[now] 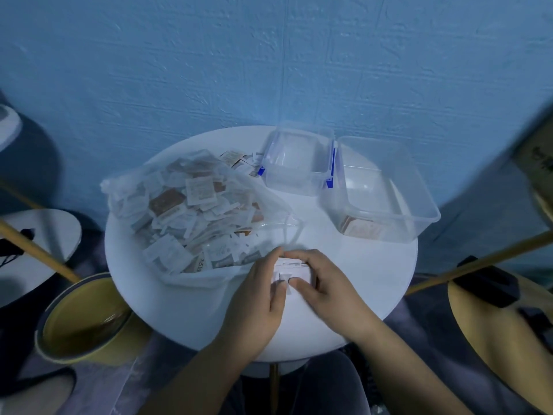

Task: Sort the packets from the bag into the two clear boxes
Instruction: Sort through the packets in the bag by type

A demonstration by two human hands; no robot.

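Bag: a clear plastic bag point(191, 217) stuffed with white and brown packets lies on the left half of the round white table point(365, 283).
Left hand: the left hand point(257, 298) has curled fingers pinching the left edge of a small stack of white packets point(291, 268).
Right hand: the right hand point(326, 289) pinches the same stack from its right side.
Stack: held at the table's near edge, between both hands.
Boxes: a small clear box with blue clips point(294, 184) stands just beside a larger clear box point(398, 232), which has brownish packets in its near corner.
Relation: both boxes lie ahead and right of the stack, so the right hand is nearer and the larger box is closest.
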